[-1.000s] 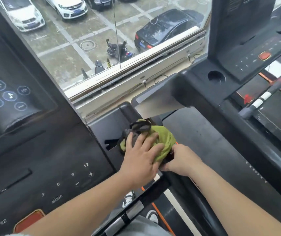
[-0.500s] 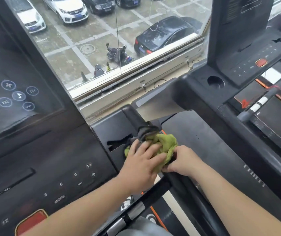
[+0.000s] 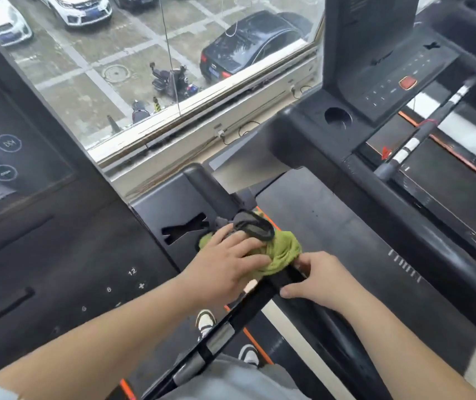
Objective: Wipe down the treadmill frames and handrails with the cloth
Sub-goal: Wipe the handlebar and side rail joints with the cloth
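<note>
Green cloth (image 3: pixel 281 255), one bunched piece with a dark grey part at its far edge, lies on the black handrail (image 3: pixel 284 280) at the right side of the near treadmill, where the rail meets the console (image 3: pixel 57 255). Two bare hands are at work. The left hand (image 3: pixel 225 264) rests flat on top of the cloth, fingers fairly straight and pressing down, not curled round it. The right hand (image 3: pixel 323 281) sits just beside the cloth on the near side, its fingers and thumb wrapped over the handrail. Two shoes (image 3: pixel 205 321) show far below, between the forearms. Two treadmills are in view: the near one under the hands, and a second treadmill (image 3: pixel 398 73) to the right, with one round cup holder (image 3: pixel 338 116) and one red button (image 3: pixel 408 82). Beyond, a window (image 3: pixel 231 90) looks down on a car park with two white cars, one dark car close to the sill and two scooters.
</note>
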A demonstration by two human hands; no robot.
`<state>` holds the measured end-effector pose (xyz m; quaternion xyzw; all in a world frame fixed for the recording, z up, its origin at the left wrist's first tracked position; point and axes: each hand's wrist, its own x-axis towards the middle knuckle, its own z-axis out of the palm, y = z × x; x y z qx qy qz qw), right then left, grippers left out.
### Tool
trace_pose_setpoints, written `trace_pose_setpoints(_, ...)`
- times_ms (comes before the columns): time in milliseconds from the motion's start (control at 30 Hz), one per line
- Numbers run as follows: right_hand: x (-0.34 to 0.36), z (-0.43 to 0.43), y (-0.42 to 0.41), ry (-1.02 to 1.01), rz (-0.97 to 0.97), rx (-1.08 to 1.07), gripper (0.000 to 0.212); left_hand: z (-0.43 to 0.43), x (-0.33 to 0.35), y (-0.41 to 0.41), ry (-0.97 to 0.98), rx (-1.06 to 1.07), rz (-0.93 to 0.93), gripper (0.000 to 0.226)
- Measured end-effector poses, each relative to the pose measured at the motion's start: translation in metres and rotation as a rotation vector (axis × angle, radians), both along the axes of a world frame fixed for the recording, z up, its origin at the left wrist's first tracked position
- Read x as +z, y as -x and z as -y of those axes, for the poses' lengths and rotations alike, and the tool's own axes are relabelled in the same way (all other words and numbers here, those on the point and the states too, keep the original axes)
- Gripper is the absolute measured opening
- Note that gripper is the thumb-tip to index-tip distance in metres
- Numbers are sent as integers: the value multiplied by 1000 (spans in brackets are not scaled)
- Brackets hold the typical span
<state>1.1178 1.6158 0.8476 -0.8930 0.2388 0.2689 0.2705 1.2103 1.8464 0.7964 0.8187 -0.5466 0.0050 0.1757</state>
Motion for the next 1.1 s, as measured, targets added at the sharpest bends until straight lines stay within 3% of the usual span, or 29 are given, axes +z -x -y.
trace_pose_setpoints(67,1,5,8,46,-28,-9,64,2,0,-34,-42,62,35,34)
trace_pose_setpoints(133,-2,7,16,93,-51,-5,79,12,3,-65,-81,265,17,36)
trace_pose_setpoints(200,-5,6,24,72,-36,-39,74,27,6,-62,-90,442,-35,36)
trace_pose_setpoints(267,-7,6,32,46,3,-77,65,45,5,-24,-55,487,-31,29)
trace_pose_setpoints(367,-9,5,44,31,92,-121,44,48,-3,45,26,188,-43,29)
trace_pose_setpoints(467,-12,9,59,-44,217,-213,33,37,-7,31,14,-57,-2,31)
trace_pose_setpoints(533,-10,19,72,-125,212,-250,66,43,-8,2,-38,64,37,34)
trace_pose_setpoints(600,-8,35,90,-127,111,-170,97,59,-4,-7,-44,336,-17,38)
trace_pose_setpoints(700,-6,60,125,-116,-52,-70,114,96,-4,47,-17,589,-56,34)
trace_pose_setpoints(767,-5,72,144,-97,-115,-17,123,104,-9,89,33,489,-27,29)
trace_pose_setpoints(833,-10,80,161,-89,-122,10,118,94,-12,108,43,240,-19,31)
trace_pose_setpoints(900,-15,81,175,-71,-86,32,93,89,-12,96,28,153,20,34)
trace_pose_setpoints(967,-19,79,184,-32,-34,54,74,91,-9,73,-8,326,46,35)
trace_pose_setpoints(1033,-20,77,187,-15,-15,61,67,102,-5,64,-49,602,-5,36)
trace_pose_setpoints(1100,-23,77,190,-3,-4,61,66,121,-5,90,-26,730,-79,37)
